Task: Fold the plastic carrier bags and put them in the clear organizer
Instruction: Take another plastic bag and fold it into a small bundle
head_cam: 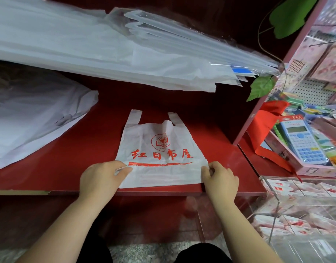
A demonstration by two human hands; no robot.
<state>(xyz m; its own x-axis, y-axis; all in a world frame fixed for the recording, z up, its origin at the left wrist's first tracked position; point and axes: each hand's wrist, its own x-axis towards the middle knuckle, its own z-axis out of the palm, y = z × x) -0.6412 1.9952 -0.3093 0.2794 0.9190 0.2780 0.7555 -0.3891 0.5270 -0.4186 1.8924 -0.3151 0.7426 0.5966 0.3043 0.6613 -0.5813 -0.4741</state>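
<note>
Left hand (pixel 101 177) and right hand (pixel 219 179) are both at the near edge of the red surface (pixel 78 158), forearms reaching in from below it. Between them lies one white carrier bag (pixel 159 149) with red print, flat on the surface, its near hem along the near edge and its two handles pointing to the far side.

The left hand pinches the bag's near left corner, with plastic showing between thumb and fingers. The right hand has its fingers curled and grips the bag's near right corner. The strip of bag between the hands lies partly over the printed red band.

The clear organizer (pixel 296 205) stands just past the surface's near right corner, with folded white bags in its compartments.

Further back, a stack of white bags (pixel 30 120) lies at the left edge. A blue calculator (pixel 301 141) rests on a pink box beyond the right edge. A long sheaf of white bags (pixel 106 50) spans the far side.
</note>
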